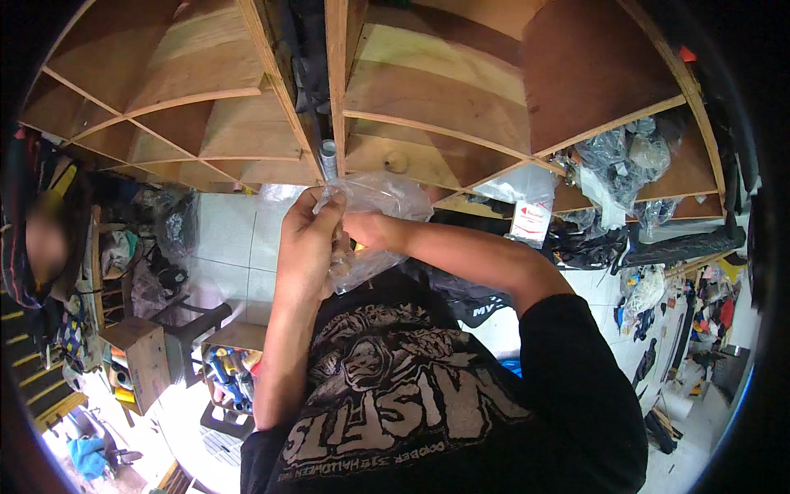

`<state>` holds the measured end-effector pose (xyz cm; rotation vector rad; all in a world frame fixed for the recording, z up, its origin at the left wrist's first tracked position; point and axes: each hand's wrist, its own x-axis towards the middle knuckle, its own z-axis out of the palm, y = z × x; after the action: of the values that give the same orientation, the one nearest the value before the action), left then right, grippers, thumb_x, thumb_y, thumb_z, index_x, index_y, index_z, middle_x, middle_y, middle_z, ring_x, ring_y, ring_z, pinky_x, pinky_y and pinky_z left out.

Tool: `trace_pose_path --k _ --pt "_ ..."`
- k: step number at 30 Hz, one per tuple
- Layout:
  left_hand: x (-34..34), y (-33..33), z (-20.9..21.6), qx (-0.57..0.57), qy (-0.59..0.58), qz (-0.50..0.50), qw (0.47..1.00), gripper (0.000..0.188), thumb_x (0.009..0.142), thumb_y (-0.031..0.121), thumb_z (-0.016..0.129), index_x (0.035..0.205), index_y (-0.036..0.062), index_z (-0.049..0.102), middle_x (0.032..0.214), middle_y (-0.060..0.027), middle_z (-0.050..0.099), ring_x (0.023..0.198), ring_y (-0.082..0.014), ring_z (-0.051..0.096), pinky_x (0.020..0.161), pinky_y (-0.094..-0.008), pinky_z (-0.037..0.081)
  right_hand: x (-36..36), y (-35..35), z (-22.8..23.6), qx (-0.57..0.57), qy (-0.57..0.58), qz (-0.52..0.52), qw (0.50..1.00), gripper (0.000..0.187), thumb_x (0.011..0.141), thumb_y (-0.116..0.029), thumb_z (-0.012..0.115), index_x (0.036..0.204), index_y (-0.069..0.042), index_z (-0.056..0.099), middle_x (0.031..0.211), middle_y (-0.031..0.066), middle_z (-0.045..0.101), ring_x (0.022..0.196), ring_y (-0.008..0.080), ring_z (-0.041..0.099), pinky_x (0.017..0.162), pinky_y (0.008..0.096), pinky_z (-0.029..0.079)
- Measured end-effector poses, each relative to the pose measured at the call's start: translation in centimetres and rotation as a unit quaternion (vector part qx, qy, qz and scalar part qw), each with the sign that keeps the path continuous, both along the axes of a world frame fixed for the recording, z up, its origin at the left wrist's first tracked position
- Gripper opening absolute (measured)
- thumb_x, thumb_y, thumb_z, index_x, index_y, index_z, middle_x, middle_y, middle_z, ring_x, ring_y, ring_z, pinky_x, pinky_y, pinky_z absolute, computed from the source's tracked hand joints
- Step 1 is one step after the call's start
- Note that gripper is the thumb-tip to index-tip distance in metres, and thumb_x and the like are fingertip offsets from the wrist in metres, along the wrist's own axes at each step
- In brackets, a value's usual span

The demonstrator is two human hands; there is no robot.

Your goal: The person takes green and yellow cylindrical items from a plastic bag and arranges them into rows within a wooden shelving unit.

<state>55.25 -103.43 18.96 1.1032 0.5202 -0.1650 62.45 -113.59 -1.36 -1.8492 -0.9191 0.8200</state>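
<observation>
A crumpled clear plastic bag (pixel 395 191) is held up in front of my chest, just below the wooden shelves. My left hand (pixel 306 235) pinches its gathered edge between thumb and fingers. Close against it, my right hand (pixel 366 229) comes in from the right with its fingers curled in toward the left hand. Plastic spreads above and below the right wrist. The right fingertips are partly hidden behind the left hand and the film. Whether anything lies inside the bag, I cannot make out.
Wooden shelf compartments (pixel 436 82) span the top, with plastic-wrapped items (pixel 625 160) at the right. A white card (pixel 531 221) hangs there. Lower left are a dark plastic chair (pixel 193 337), a cardboard box (pixel 136 350) and another box (pixel 233 336) of coloured items. Scattered goods (pixel 650 296) lie on the right floor.
</observation>
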Motion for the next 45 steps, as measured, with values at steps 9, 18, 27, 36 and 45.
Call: trace_pose_path --k 9,18,27,36,45 --pt "0.8 0.7 1.6 -0.032 0.009 -0.003 0.999 0.013 0.085 0.013 0.053 0.093 0.0031 0.050 0.052 0.0032 0.037 0.037 -0.0060 0.032 0.033 -0.0226 0.025 -1.6 -0.5 18.5 -0.372 -0.068 0.074 0.923 0.026 0.088 -0.014 0.040 0.106 0.002 0.049 0.102 0.0157 0.055 0.100 0.0277 0.053 0.081 0.0356 0.044" --pt "1.3 1.4 1.0 -0.070 0.002 0.016 0.997 0.013 0.086 0.016 0.053 0.091 0.0039 0.050 0.054 0.0044 0.037 0.036 -0.0052 0.033 0.031 -0.0215 0.028 3.5 -10.5 29.2 -0.037 -0.100 -0.047 0.993 0.030 0.079 -0.012 0.062 0.109 -0.009 0.057 0.095 0.0042 0.060 0.082 0.0105 0.058 0.072 0.0245 0.048" --pt "2.3 2.0 -0.1 -0.039 -0.005 0.054 0.998 0.022 0.087 0.018 0.054 0.099 -0.0002 0.048 0.052 0.0031 0.038 0.038 -0.0066 0.035 0.051 -0.0230 0.047 19.3 -13.2 27.2 -0.012 -0.213 -0.336 0.918 0.033 0.076 -0.012 0.065 0.107 -0.004 0.058 0.086 0.0068 0.064 0.073 0.0121 0.061 0.065 0.0244 0.049" --pt "1.6 1.9 -0.7 -0.072 -0.015 0.152 0.986 0.012 0.087 0.014 0.052 0.092 0.0035 0.050 0.056 0.0019 0.040 0.035 -0.0070 0.035 0.031 -0.0222 0.025 36.0 -10.3 21.8 -0.279 -0.522 -0.251 0.766 0.032 0.078 -0.030 0.057 0.098 -0.006 0.063 0.093 0.0091 0.065 0.086 0.0205 0.062 0.076 0.0335 0.047" --pt "1.0 1.5 -1.5 -0.062 0.002 0.214 0.975 0.013 0.087 0.015 0.052 0.093 0.0035 0.050 0.057 0.0024 0.040 0.037 -0.0081 0.038 0.032 -0.0233 0.029 38.8 -6.9 21.3 -0.365 -0.493 -0.253 0.749 0.051 0.075 -0.053 0.051 0.099 -0.010 0.064 0.104 0.0135 0.062 0.099 0.0303 0.057 0.084 0.0418 0.043"
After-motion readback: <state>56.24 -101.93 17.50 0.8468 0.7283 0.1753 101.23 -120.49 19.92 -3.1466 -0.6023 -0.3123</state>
